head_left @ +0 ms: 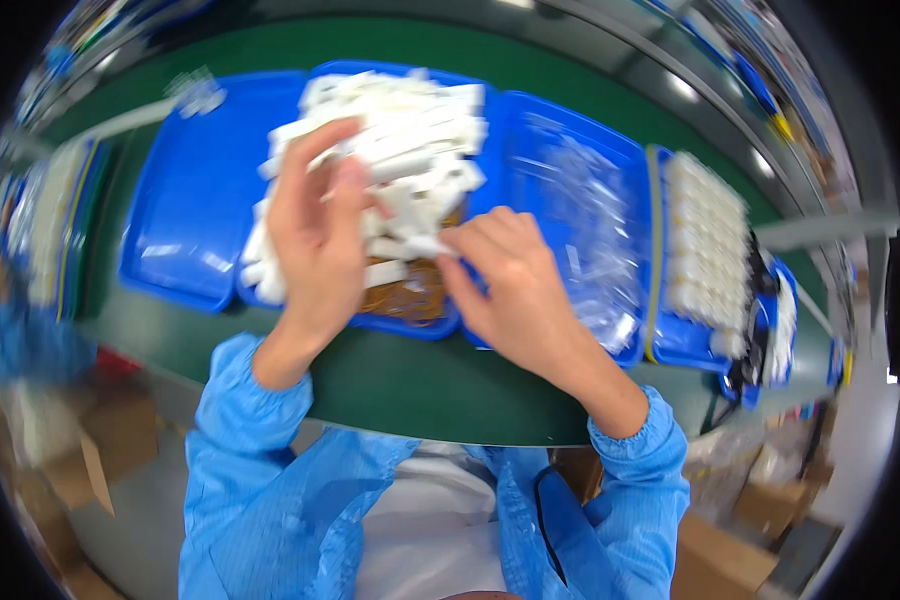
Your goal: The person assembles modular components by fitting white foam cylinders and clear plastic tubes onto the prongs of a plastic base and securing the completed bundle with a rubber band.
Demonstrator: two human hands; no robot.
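A heap of white plastic pieces (400, 120), many of them tube-like, fills the blue tray (435, 332) in front of me. Over the heap's left side is my left hand (315, 225), blurred a little, its thumb and fingers apart with nothing between them. At the heap's right edge my right hand (515, 285) pinches a small white plastic piece (425, 245) between thumb and fingertips. Its exact shape is blurred. Beneath that piece, brown-orange small parts (405, 300) show at the near end of the same tray.
To the left lies a blue tray (185, 220), with clear plastic bits (198, 95) at its far corner. Clear plastic parts (590, 220) fill a blue tray on the right. Beyond it stand rows of white cylinders (705, 240). All rest on a green bench (450, 400).
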